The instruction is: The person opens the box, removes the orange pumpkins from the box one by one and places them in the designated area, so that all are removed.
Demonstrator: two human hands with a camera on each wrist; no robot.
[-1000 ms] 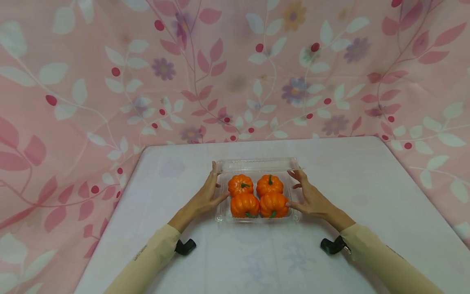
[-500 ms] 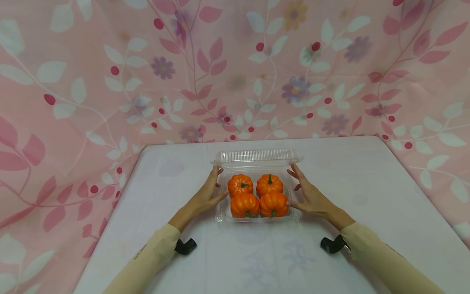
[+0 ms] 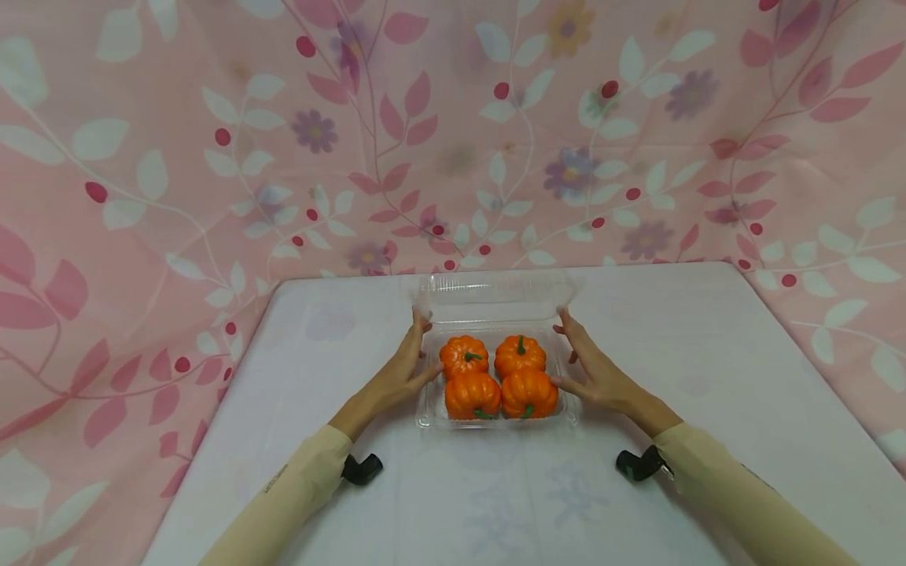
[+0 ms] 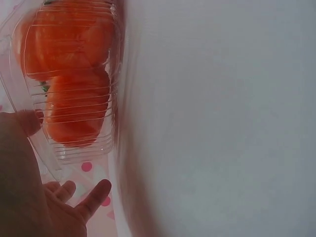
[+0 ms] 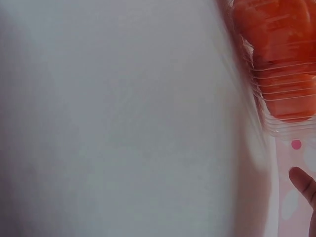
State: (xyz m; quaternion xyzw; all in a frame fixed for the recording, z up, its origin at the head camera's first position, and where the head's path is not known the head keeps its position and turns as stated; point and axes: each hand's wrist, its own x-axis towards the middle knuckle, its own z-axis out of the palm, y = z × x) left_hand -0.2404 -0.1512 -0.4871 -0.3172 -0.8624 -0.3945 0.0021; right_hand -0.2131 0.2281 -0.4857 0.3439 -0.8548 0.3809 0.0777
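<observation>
A clear plastic clamshell box (image 3: 495, 424) stands on the table with several small orange pumpkins (image 3: 520, 358) with green stems in it, in two rows. Its ribbed clear lid (image 3: 495, 289) is raised along the back edge and blurred in the head view. At the box's left side is my left hand (image 3: 396, 377), fingers extended toward the lid's left corner; in the left wrist view the thumb (image 4: 30, 122) lies at the box rim. My right hand (image 3: 598, 377) flanks the right side, fingers stretched toward the lid's other corner. In the right wrist view only one fingertip (image 5: 301, 180) shows.
The white-covered table (image 3: 340, 503) extends around the box on all sides. Behind it hangs a pink floral cloth (image 3: 453, 141). A dark wrist-mounted piece (image 3: 362, 469) sits under the left sleeve, and a similar piece (image 3: 637, 465) under the right.
The lid has risen and tipped farther back over the past second. Both hands' fingertips have shifted slightly; the box and pumpkins have stayed in place.
</observation>
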